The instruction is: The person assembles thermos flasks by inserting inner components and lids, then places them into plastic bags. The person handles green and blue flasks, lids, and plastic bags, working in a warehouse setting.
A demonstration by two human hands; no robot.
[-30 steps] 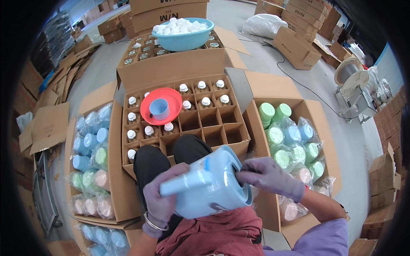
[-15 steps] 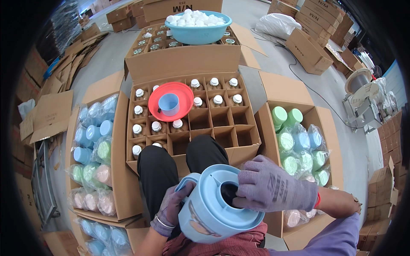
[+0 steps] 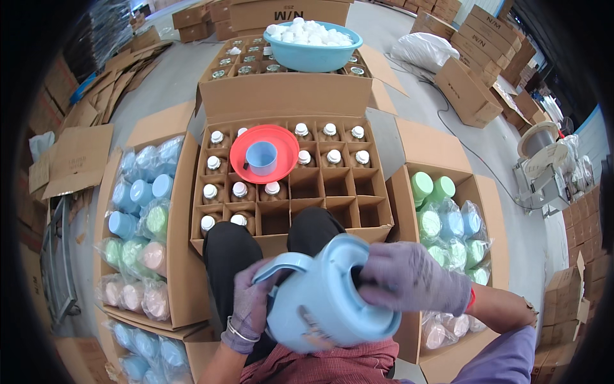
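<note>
I hold a light blue plastic jug [image 3: 329,297] over my lap, its round base turned toward the camera. My left hand [image 3: 251,307], in a purple glove, grips the jug's handle side. My right hand [image 3: 416,276], also gloved, presses on the jug's right side, fingers at a dark opening. Just ahead stands an open divided carton [image 3: 291,182] with white-capped bottles in most cells; its near right cells are empty. A red funnel-like dish with a small blue cup [image 3: 263,155] rests on the bottles.
A carton of bagged pastel jugs [image 3: 144,221] stands at my left, another [image 3: 451,224] at my right. Farther off, a blue basin of white caps [image 3: 312,43] sits on another bottle carton. Flat cardboard, stacked boxes, a white sack and a tape machine [image 3: 543,163] surround.
The jug has turned from lying sideways to base-up toward the camera and shifted slightly right. My right hand moved from its side onto its face near the opening.
</note>
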